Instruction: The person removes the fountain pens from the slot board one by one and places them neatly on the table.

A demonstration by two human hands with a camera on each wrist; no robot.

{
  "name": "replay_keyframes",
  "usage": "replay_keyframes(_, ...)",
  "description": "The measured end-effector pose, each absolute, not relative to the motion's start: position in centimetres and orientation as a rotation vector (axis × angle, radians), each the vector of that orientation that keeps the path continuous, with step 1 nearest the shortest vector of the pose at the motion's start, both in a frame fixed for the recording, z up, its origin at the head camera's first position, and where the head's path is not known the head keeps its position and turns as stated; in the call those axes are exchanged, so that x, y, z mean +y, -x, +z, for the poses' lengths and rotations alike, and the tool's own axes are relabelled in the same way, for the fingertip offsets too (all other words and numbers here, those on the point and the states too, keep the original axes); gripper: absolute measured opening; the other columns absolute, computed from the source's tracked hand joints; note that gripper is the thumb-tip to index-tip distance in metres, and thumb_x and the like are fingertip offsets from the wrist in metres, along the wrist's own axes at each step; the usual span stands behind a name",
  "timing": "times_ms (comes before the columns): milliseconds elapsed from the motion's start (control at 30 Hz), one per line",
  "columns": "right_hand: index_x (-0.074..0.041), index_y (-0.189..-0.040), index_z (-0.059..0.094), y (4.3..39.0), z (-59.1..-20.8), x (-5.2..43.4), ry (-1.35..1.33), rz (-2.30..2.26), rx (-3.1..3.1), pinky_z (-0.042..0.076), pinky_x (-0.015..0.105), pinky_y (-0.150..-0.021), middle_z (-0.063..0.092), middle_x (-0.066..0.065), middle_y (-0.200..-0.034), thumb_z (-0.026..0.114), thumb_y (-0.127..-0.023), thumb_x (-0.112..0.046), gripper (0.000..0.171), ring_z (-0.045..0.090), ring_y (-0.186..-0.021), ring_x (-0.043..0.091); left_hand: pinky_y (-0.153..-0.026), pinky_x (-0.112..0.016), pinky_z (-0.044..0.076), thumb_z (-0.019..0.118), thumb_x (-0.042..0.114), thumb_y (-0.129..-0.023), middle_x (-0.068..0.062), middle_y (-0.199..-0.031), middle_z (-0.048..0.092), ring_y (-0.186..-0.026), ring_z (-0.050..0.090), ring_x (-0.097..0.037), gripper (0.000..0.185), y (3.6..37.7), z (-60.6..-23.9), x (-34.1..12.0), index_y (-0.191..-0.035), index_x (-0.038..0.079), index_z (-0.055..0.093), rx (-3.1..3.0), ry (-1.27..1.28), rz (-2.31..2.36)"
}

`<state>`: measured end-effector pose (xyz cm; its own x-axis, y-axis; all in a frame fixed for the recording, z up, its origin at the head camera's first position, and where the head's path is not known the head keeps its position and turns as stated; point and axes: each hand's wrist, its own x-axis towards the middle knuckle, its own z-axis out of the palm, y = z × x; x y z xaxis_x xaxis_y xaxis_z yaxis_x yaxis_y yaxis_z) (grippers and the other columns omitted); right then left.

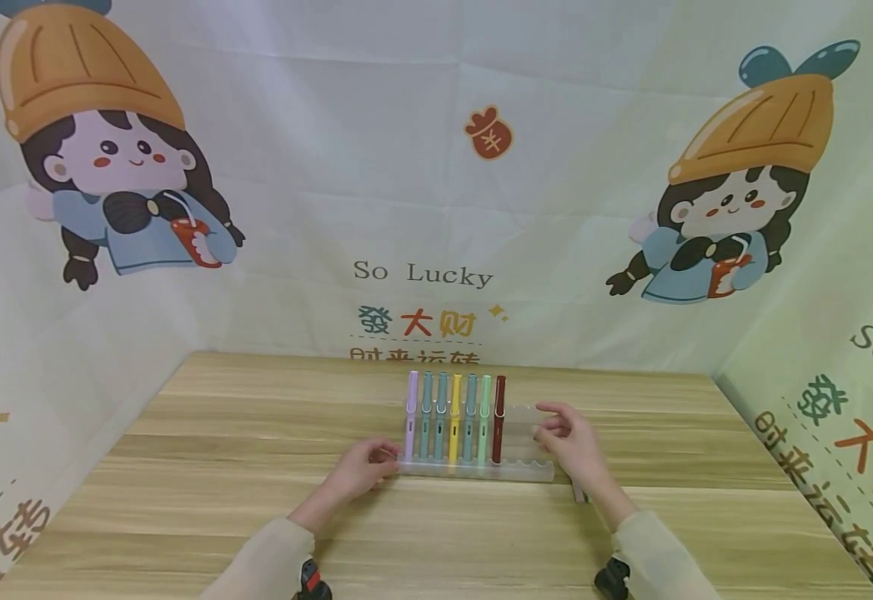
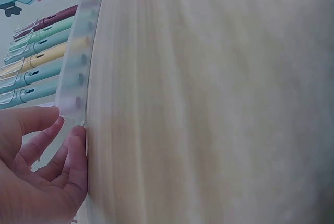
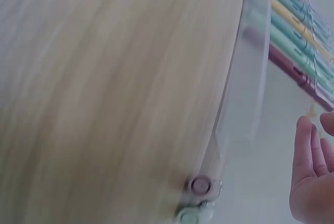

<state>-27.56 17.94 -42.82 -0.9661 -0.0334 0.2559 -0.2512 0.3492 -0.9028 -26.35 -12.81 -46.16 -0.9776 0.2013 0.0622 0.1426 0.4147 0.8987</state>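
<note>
A clear pen rack (image 1: 526, 471) leans upright on the table. It carries several capped pens in a row, among them a lavender pen (image 1: 410, 417), a yellow pen (image 1: 454, 421) and a dark red pen (image 1: 499, 421). My left hand (image 1: 367, 467) grips the rack's lower left corner, thumb and curled fingers around its end in the left wrist view. At the other end, my right hand (image 1: 573, 442) is beside the rack's upper right edge. Its fingers (image 3: 302, 145) are loosely extended and apart from the thumb, with nothing between them in the right wrist view.
Two pens, a mauve one (image 3: 201, 185) and a mint one (image 3: 193, 215), lie beyond the rack's right end, partly hidden under my right wrist in the head view. A printed cloth backdrop (image 1: 316, 208) closes off the wooden table (image 1: 256, 417) behind and at both sides.
</note>
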Motion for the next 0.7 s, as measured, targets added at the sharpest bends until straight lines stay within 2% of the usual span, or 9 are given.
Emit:
replay_keyframes(133,0.005,-0.113,0.051,27.8,-43.0,17.2,-0.287,1.707,-2.381,0.050,0.027,-0.061,0.059,0.023,-0.088,0.060,-0.078,0.005,0.035,0.059,-0.073,0.022,-0.052,-0.031,0.045,0.059,0.000,-0.080,-0.007,-0.081,0.059,-0.066,0.052,-0.017,0.016,26.4,-46.2,-12.8,-0.096,-0.004,0.059,2.598,-0.323,1.638)
replay_keyframes(333,0.001,-0.112,0.053,27.9,-43.0,16.1,-0.292,1.677,-2.385,0.049,0.028,-0.064,0.061,0.018,-0.090,0.062,-0.078,0.002,0.035,0.060,-0.078,0.024,-0.052,-0.031,0.045,0.059,0.000,-0.080,-0.007,-0.081,0.059,-0.066,0.052,-0.018,0.015,26.2,-46.1,-12.9,-0.095,-0.004,0.058,2.598,-0.337,1.641)
replay_keyframes(700,0.000,-0.116,0.052,28.3,-43.2,14.7,-0.309,1.570,-2.428,0.049,0.033,-0.067,0.062,0.016,-0.091,0.063,-0.075,0.003,0.043,0.061,-0.080,0.026,-0.052,-0.031,0.045,0.059,-0.001,-0.080,-0.006,-0.080,0.059,-0.066,0.052,-0.017,0.015,26.3,-46.1,-12.9,-0.095,-0.004,0.058,2.591,-0.330,1.642)
